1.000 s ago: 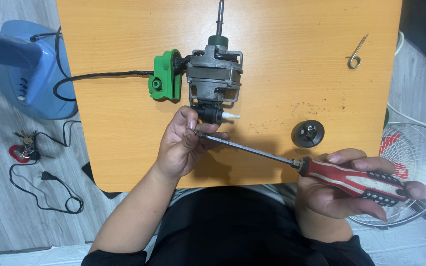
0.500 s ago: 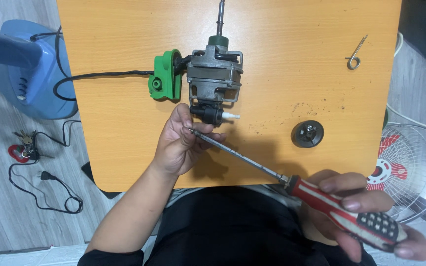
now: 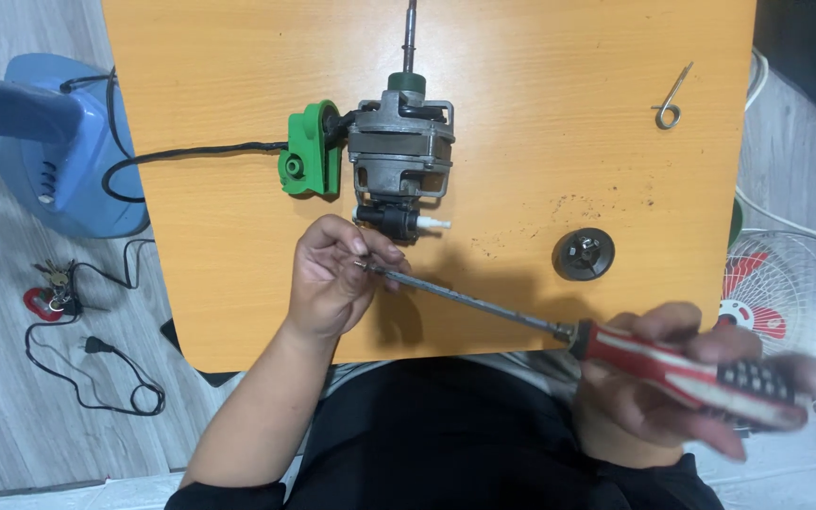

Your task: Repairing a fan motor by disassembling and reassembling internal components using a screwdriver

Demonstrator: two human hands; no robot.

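From the head cam: your right hand [image 3: 682,397] is wrapped tight around the red and black handle of the screwdriver [image 3: 616,349], a bit blurry. Its shaft runs up-left across the orange table [image 3: 540,104], and your left hand [image 3: 332,274] pinches the tip between its fingertips. That's just below the fan motor [image 3: 400,156] with its green bracket [image 3: 309,151]. The black round cap [image 3: 583,253] sits off to the right.

One screwdriver [image 3: 559,331], one motor [image 3: 400,156], perhaps.
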